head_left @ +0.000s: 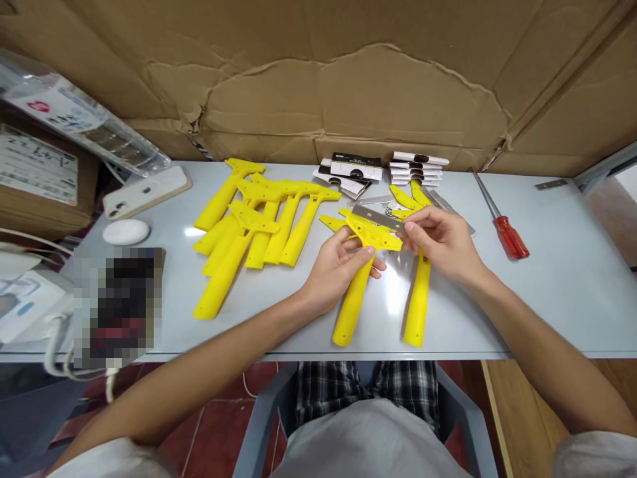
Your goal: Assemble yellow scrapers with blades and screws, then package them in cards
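Observation:
My left hand grips a yellow plastic scraper handle just below its wide head, with the head tilted up. Between the thumb and fingers of my right hand is a flat metal blade with holes in it. The blade lies along the top of the handle's head; whether it touches the plastic, I cannot tell. Under my right hand another yellow handle rests on the table, its upper part partly hidden. More yellow head pieces and loose blades lie behind my hands.
Several yellow handles are piled at left. Small blade boxes and a stack of white packets stand at the back. A red screwdriver lies right, a single blade beyond it. Phones and a white case sit far left.

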{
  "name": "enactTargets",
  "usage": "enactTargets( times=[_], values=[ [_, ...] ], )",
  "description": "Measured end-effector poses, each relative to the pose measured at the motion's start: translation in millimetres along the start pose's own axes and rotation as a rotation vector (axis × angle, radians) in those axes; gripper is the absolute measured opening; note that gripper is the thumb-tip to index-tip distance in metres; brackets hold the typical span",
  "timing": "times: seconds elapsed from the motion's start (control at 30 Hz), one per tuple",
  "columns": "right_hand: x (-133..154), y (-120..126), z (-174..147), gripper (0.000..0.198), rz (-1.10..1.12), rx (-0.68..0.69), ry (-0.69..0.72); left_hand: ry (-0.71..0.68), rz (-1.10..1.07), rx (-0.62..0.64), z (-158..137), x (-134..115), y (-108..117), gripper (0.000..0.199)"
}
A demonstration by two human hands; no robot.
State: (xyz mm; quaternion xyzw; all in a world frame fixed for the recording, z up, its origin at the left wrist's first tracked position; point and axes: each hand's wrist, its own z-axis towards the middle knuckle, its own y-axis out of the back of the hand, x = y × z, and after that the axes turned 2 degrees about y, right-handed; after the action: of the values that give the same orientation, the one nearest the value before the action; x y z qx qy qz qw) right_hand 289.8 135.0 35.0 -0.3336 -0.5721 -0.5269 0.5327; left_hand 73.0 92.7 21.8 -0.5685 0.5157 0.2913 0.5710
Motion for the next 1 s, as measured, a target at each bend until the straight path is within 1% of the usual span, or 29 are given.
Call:
enactTargets(
  times=[0.13,0.23,0.4,0.47,0.5,0.63,0.7,0.77,0.87,1.0],
  values=[
    [1,-2,-1,0.039,-0.062,0.007,0.04,0.009,0.006,-0.003,0,-1,0,0.048],
    [1,0,-2,0.031,-0.11,0.014,0.043,0.008,0.012,-0.002,0,-1,1,0.048],
    [2,4,-1,0.028,-0.193,0.17,0.014,0.038,0.04,0.003,0,-1,-1,0.043],
    [3,5,-1,0.021,-0.155,0.175,0.01,0.045,0.04,0.001,-1,-3,-2,0.041],
    [5,5,-1,0.021,-0.113,0.159,0.008,0.045,0.035,-0.004,-1,-4,-3,0.042],
    [10,0,-4,0.035,0.089,0.089,-0.035,0.059,0.031,-0.047,-1,-6,-5,0.047],
    [13,-5,-8,0.037,0.153,0.065,-0.052,0.07,0.04,-0.07,-1,-6,-5,0.048],
    [16,-11,-12,0.035,0.185,0.048,-0.035,0.07,0.048,-0.077,0,-5,-5,0.05],
    [19,-17,-16,0.032,0.206,0.07,-0.025,0.062,0.071,-0.05,0,-3,-5,0.053],
    [20,-17,-16,0.037,0.195,0.127,-0.083,0.07,0.098,-0.01,0,-4,-6,0.054]
  ],
)
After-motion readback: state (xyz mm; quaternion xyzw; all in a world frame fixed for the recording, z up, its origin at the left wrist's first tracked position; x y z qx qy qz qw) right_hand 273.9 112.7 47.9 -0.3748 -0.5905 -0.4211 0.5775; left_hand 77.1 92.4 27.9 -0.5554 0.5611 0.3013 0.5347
